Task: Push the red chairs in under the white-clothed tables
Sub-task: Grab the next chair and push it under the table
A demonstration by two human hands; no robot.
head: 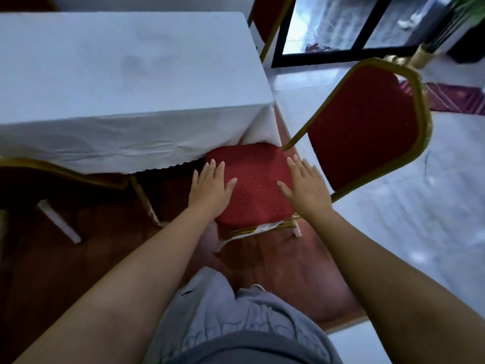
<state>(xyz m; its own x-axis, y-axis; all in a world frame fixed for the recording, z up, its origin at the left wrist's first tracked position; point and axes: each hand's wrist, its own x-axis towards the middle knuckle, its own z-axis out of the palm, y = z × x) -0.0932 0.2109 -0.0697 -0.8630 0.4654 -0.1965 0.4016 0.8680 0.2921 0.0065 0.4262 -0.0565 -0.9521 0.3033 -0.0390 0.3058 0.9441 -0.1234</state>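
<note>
A red chair with a gold frame stands at the near right corner of the white-clothed table (126,74). Its dotted red seat (256,179) points toward the table, with the far edge just under the hanging cloth. Its backrest (367,122) leans out to the right over the white floor. My left hand (211,187) lies flat on the seat's left side, fingers spread. My right hand (305,187) lies flat on the seat's right side. Neither hand grips anything.
A second red chair (60,177) sits at the left against the table's near side. A third chair back (270,19) shows beyond the table. A dark-framed glass door (341,27), a gold vase (422,53) and a red patterned rug (456,98) lie at the right.
</note>
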